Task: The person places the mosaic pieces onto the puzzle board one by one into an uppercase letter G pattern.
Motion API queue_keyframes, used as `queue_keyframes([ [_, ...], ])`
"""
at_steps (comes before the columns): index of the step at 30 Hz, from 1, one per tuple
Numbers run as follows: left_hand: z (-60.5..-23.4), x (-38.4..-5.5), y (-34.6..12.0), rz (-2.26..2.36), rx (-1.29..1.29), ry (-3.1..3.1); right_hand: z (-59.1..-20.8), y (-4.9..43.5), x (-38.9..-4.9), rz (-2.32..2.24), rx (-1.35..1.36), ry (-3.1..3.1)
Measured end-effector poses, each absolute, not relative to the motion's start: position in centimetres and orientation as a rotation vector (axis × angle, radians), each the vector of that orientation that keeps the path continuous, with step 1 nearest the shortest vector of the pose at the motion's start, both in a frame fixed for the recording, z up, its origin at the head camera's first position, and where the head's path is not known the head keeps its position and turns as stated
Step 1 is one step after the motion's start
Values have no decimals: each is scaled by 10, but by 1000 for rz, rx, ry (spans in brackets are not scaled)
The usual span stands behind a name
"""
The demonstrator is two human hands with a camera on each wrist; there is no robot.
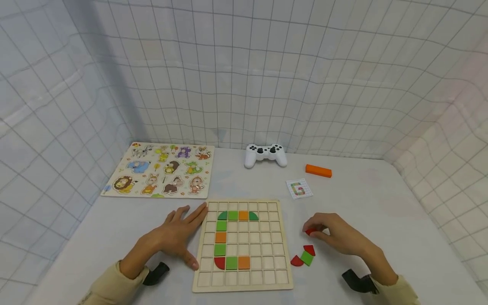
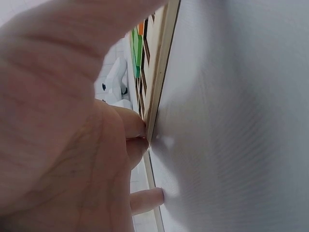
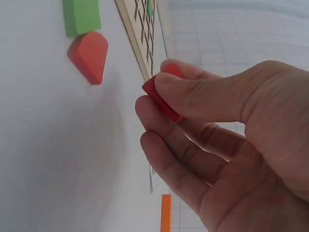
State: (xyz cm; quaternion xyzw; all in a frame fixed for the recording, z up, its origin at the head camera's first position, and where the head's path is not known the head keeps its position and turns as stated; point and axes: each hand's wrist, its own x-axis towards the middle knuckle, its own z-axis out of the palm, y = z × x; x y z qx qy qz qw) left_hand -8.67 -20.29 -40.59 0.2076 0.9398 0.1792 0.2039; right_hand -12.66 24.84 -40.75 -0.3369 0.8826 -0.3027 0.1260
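A wooden grid board (image 1: 267, 250) lies on the table, its cells partly filled with green, orange and red tiles in a C-like line. At its left edge my left hand (image 1: 171, 237) rests with fingers spread, fingertips and thumb touching the rim. Right of the board, my right hand (image 1: 339, 235) pinches a red piece (image 3: 161, 99) between thumb and fingers, just above the table. Below that hand lie a red quarter-round tile (image 1: 297, 261), a green square tile (image 1: 306, 258) and another red tile (image 1: 309, 250).
A small pattern card (image 1: 299, 189) lies beyond the board, near an orange block (image 1: 318, 170). Behind stands a white game controller (image 1: 265, 155). An animal puzzle board (image 1: 160, 171) occupies the back left. Grid-patterned white cloth (image 1: 267, 84) hangs around the table.
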Motion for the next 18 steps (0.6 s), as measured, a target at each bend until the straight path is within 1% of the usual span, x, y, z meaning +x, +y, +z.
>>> queue_keyframes([
  [10,-407,-88,-202,483,584,2633,-406,223,-116,-873,-918,2514],
  [18,-407,-86,-202,486,586,2637,-405,201,-116,-916,-979,2474],
])
